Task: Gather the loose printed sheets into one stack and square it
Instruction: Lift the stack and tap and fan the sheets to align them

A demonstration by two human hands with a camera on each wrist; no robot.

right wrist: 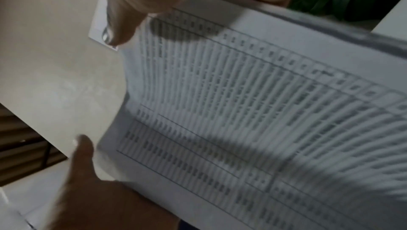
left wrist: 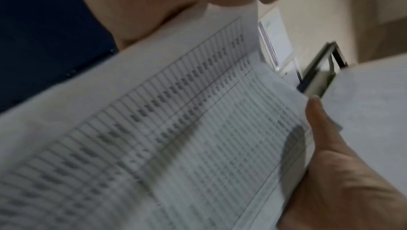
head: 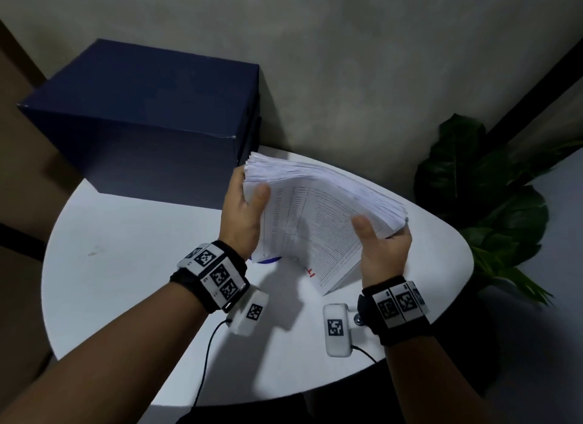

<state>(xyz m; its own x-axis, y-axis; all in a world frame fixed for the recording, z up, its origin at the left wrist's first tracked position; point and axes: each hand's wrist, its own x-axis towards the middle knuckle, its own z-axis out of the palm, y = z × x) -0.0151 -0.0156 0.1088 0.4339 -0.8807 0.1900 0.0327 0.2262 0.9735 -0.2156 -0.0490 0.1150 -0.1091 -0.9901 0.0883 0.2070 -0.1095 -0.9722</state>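
Head view: left hand (head: 244, 209) and right hand (head: 383, 253) grip paper stack (head: 318, 209).

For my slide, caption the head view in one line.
Both hands, left and right, hold a stack of printed sheets tilted above a white table.

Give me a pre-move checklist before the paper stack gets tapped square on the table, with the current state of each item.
1. Left hand grips the stack at its left edge: ok.
2. Right hand grips its right edge, thumb on top: ok.
3. Sheet edges aligned: not ok, they fan out along the far edge.
4. All sheets gathered: not ok, a printed piece lies on the table under the stack.
5. Bare tabletop by the stack for tapping: ok.
6. Dark blue box apart from the stack: ok, it stands behind and to the left.
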